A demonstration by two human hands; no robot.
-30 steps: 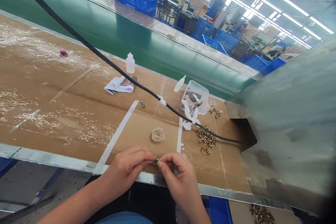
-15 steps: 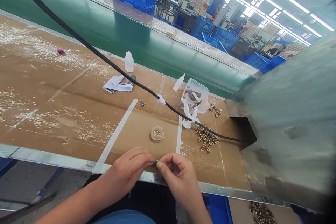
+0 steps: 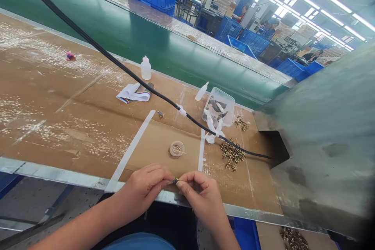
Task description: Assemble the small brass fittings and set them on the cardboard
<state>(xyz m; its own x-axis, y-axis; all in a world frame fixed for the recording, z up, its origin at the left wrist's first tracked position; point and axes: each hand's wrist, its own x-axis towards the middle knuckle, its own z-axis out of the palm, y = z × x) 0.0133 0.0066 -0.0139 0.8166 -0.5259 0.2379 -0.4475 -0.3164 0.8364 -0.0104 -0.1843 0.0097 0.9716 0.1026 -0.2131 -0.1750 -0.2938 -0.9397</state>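
Between the fingertips of both hands is a tiny blue and yellow-gold piece [image 3: 175,181], too small to make out fully. My left hand [image 3: 150,185] pinches its left end, thumb and forefinger pressed together. From the other side, my right hand [image 3: 202,193] pinches the gold end with thumb and forefinger, its other fingers curled. Just beyond the hands, a small clear cup [image 3: 177,149] with a thin stick [image 3: 181,151] in it stands on a taped cardboard sheet [image 3: 155,140]. A similar small blue and gold piece [image 3: 161,114] lies behind the sheet.
A pile of small gold pieces [image 3: 233,154] lies to the right, a smaller group [image 3: 241,123] behind it. A clear plastic box [image 3: 231,97], two white bottles [image 3: 145,69] and a striped white strap [image 3: 131,94] stand further back. A black cable [image 3: 117,65] crosses above the table.
The view has shifted slightly. Both hands stay in nearly the same place, still pinching the small piece, with the left fingertips slightly changed around it.
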